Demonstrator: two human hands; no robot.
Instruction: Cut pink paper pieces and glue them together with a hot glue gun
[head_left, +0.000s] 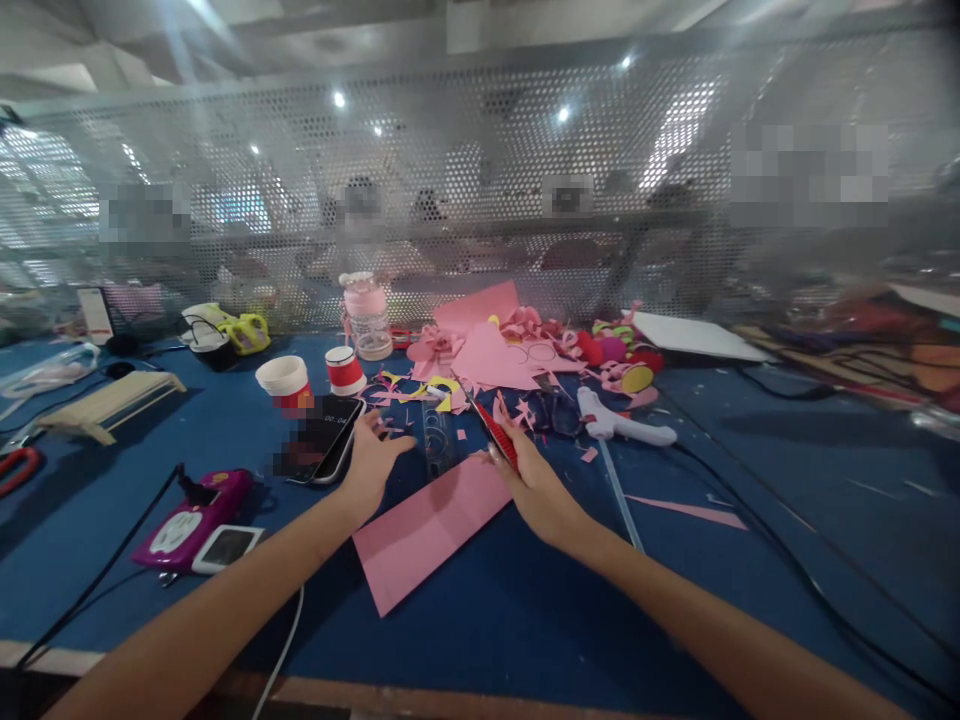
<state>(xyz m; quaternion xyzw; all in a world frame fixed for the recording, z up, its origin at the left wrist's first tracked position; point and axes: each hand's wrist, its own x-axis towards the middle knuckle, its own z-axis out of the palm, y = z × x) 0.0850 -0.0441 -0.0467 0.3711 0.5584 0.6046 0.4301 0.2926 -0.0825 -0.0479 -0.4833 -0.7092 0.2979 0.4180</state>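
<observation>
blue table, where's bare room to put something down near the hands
Bare blue table lies in front of the pink sheet, between the forearms. More lies right of the right hand, past the pink strip, though cables cross it. Crowded: paper scraps behind the hands, and the phone beside the left hand.

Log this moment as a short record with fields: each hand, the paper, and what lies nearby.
left hand: open, fingers spread, on the blue table beside the phone
right hand: grips red-handled scissors, blades pointing away
pink paper: flat between both hands
nearby: clear ruler, white glue gun, paper scraps, two cups
</observation>
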